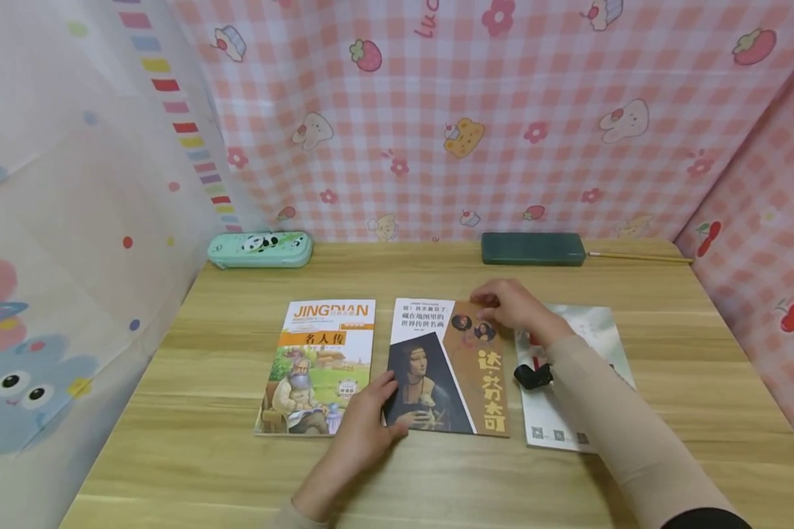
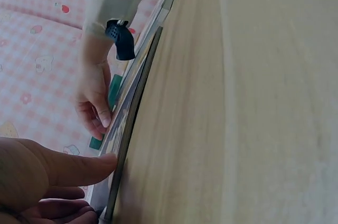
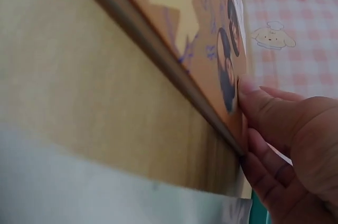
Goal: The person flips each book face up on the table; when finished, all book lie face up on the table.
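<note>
A paperback book [image 1: 430, 367] with a portrait of a woman holding a pale animal lies in the middle of the table, its right part brown with yellow characters. My left hand [image 1: 365, 425] holds its lower left corner, fingers at the left edge and the thumb [image 2: 87, 168] on the near edge. At the far right corner, my right hand [image 1: 519, 308] pinches the book, its thumb [image 3: 264, 110] on the brown cover and the other fingers at the edge. Left of it lies a book titled JINGDIAN [image 1: 317, 367]. A white-covered book [image 1: 556, 419] lies to the right, partly hidden under my right forearm.
A mint panda pencil case [image 1: 261, 250] stands at the table's back left. Further right sit a dark green case [image 1: 532, 249] and a thin pencil [image 1: 638, 257]. A pink checked cloth [image 1: 430, 184] hangs behind the wooden table [image 1: 192, 367]. A small black device [image 1: 532, 377] is on my right wrist.
</note>
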Demonstrator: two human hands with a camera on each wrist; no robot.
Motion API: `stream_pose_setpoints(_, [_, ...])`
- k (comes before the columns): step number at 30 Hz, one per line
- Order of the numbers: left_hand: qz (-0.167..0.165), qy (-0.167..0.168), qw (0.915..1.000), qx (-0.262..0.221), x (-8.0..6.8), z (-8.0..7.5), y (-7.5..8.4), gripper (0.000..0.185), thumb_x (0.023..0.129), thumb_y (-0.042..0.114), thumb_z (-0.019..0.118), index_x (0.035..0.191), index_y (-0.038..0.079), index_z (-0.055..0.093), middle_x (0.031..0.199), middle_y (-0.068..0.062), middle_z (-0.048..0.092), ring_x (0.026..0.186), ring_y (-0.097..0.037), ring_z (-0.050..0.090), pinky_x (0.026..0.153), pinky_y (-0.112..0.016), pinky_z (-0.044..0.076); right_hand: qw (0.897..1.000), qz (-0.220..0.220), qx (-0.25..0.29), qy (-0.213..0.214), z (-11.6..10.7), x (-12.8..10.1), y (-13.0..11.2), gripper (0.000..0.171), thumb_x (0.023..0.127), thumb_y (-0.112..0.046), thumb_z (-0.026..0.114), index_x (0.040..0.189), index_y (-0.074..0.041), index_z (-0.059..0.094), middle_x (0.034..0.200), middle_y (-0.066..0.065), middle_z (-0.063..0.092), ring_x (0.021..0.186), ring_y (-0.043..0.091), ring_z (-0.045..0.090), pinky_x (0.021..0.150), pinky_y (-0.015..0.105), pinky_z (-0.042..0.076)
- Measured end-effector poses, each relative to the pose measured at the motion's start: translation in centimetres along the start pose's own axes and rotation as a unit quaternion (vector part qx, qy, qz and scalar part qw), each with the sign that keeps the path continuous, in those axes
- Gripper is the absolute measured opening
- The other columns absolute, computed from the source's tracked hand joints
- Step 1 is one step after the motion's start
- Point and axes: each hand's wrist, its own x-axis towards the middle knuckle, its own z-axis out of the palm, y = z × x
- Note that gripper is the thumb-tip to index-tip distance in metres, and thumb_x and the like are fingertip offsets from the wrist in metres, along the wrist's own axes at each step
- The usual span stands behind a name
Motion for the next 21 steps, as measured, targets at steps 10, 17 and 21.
stream_pose_setpoints(10, [0.008, 0.021, 0.9987, -0.047, 0.4, 0.9, -0.8, 0.064, 0.078, 0.005, 0.085, 0.133, -0.012, 0.058, 0.148, -0.021, 0.051, 0.135, -0.040, 0.049, 0.112, -0.047, 0.042, 1.000, 0.011, 0.011, 0.017, -0.1, -0.7, 1.0, 0.034, 0.088, -0.009, 0.079, 0.120, 0.002, 0.071, 0.112, 0.017, 0.071, 0.102, 0.032, 0.068, 0.091, 0.046, 0.058])
stream_pose_setpoints(17, [-0.009, 0.023, 0.9865, -0.162, 0.7, 1.4, -1.2, 0.068, 0.078, -0.002, 0.083, 0.137, -0.013, 0.053, 0.152, -0.021, 0.046, 0.140, -0.035, 0.043, 0.109, -0.034, 0.043, 1.000, 0.001, -0.005, 0.024, -0.4, -0.9, 1.5, 0.034, 0.089, -0.011, 0.079, 0.119, 0.003, 0.071, 0.112, 0.018, 0.071, 0.101, 0.032, 0.068, 0.090, 0.046, 0.058])
stream_pose_setpoints(21, [-0.002, 0.030, 0.9857, -0.165, 0.6, 1.5, -1.3, 0.067, 0.080, 0.001, 0.083, 0.138, -0.013, 0.053, 0.152, -0.021, 0.046, 0.140, -0.035, 0.045, 0.108, -0.033, 0.042, 1.000, -0.014, -0.014, 0.023, -0.5, -1.1, 1.6, 0.035, 0.090, -0.012, 0.078, 0.120, 0.003, 0.070, 0.112, 0.017, 0.070, 0.102, 0.032, 0.068, 0.091, 0.047, 0.057])
